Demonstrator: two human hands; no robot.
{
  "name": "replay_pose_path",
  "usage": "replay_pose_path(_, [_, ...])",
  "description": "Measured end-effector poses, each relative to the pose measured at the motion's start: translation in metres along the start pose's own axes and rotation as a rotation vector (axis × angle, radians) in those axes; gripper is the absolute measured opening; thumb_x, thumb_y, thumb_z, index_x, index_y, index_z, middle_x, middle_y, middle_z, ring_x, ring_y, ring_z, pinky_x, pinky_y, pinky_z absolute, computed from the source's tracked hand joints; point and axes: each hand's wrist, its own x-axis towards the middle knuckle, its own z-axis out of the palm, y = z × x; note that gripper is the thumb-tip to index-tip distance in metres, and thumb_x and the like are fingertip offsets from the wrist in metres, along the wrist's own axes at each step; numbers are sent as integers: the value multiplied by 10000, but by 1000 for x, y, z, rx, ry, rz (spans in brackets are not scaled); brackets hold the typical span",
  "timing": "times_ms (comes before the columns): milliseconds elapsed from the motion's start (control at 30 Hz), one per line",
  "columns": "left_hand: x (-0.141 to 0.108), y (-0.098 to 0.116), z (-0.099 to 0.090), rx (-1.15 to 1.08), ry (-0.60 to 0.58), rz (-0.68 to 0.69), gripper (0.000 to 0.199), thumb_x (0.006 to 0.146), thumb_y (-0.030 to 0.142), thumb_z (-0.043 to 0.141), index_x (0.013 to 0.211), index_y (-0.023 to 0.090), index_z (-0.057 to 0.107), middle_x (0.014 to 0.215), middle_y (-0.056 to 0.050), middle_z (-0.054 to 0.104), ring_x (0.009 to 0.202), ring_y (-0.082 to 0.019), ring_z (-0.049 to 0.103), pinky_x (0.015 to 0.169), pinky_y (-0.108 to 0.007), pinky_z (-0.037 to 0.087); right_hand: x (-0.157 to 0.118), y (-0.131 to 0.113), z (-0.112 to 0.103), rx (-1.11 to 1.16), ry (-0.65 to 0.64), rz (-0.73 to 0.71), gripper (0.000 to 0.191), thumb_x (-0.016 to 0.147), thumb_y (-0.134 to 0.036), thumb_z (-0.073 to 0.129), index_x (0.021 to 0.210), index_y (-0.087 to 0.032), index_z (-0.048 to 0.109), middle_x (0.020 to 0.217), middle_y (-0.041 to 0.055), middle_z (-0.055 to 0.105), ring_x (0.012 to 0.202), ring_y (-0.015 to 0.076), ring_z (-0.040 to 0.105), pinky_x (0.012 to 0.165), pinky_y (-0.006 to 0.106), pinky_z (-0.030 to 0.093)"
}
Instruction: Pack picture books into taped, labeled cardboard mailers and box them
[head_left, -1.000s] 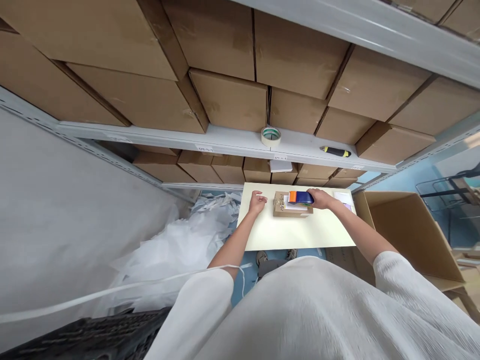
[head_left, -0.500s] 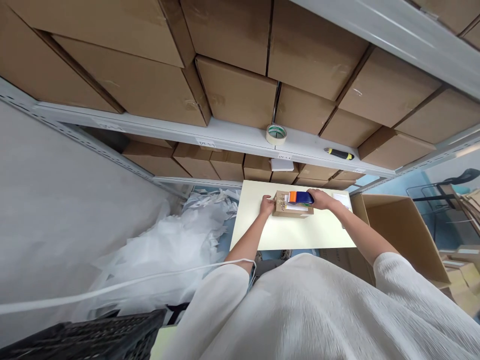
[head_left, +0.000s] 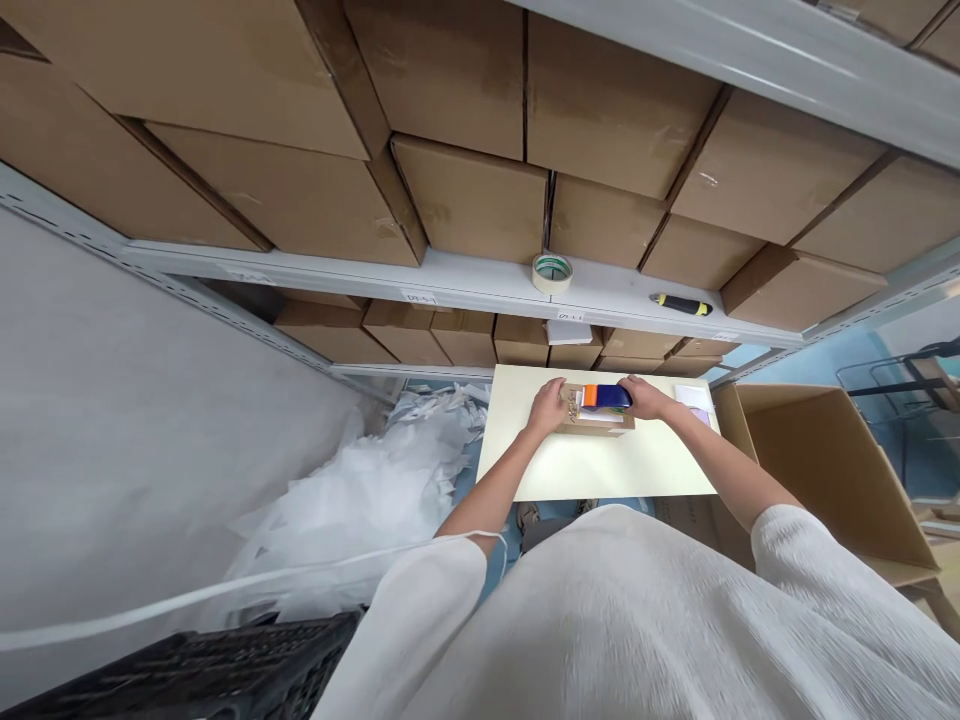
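Note:
A small cardboard box (head_left: 596, 429) lies on the pale yellow tabletop (head_left: 592, 475), with a white label and dark markings on its top. My left hand (head_left: 547, 406) is closed on the left end of the box, its fingers near the top edge. In my right hand (head_left: 643, 397) is a blue and orange tape dispenser (head_left: 609, 396), its orange end pointing left over the top of the box. The dispenser hides part of the label. Whether its edge touches the cardboard I cannot tell.
Above the table, a shelf (head_left: 480, 272) carries a tape roll (head_left: 552, 273), a black-and-yellow utility knife (head_left: 682, 305) and several large cartons (head_left: 472, 200). To the right stands an open carton (head_left: 825, 470). White packing sheets (head_left: 360, 490) heap up at left, near a black crate (head_left: 247, 665).
My left hand has shifted from beside the box's left side up onto its left end. My right hand still holds the tape dispenser over the box. The view has moved slightly.

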Motion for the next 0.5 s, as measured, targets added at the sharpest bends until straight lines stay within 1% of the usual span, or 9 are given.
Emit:
replay_pose_path(67, [1,10,-5,140,-154,95,815,910,235,717,1673,212,431,1713,-143,499,1632,-328,399,1346,-474,333,-1,-1,-1,-16,-18,14,381,892,-262,760,1244,-199,628,1227,121,728,1095,270,685,888,313,498])
replay_pose_path(133, [0,17,-9,259,-269,118,933,895,278,765,1723,220,340,1770,-150,420,1689,-341,287,1365,-509,276,-1,-3,-4,-45,-58,42,401,900,-277,744,1274,-218,613,1217,101,750,1050,265,701,846,313,484])
replay_pose_path(167, [-1,19,-11,307,-304,113,961,901,294,770,1738,227,302,1792,-150,383,1706,-338,242,1368,-524,256,-1,-3,-6,-66,-83,52,414,901,-282,740,1288,-225,606,1216,97,760,1032,266,709,828,315,475])
replay_pose_path(267, [-2,24,-15,406,-366,81,972,943,317,738,1762,244,221,1822,-147,321,1728,-318,174,1373,-554,217,2,-5,-15,-116,-141,42,426,894,-268,732,1298,-226,601,1210,106,781,1029,277,726,820,327,451])
replay_pose_path(367, [-3,28,-17,482,-404,46,961,968,317,694,1776,252,179,1830,-135,307,1730,-319,164,1389,-586,136,1,-2,-22,-122,-175,22,406,877,-255,736,1263,-214,614,1173,111,794,1037,285,732,861,340,440])
replay_pose_path(433, [-3,32,-18,527,-411,26,945,977,318,666,1782,264,175,1837,-114,296,1728,-335,168,1395,-605,71,-4,6,-25,-123,-189,23,392,875,-272,741,1241,-205,617,1152,115,799,1029,288,729,886,349,434])
replay_pose_path(500, [-4,34,-19,560,-417,10,928,982,332,646,1784,299,181,1850,-78,265,1727,-356,166,1392,-628,40,-14,22,-24,-136,-188,34,374,879,-272,731,1226,-197,612,1150,123,799,1022,284,723,898,354,427])
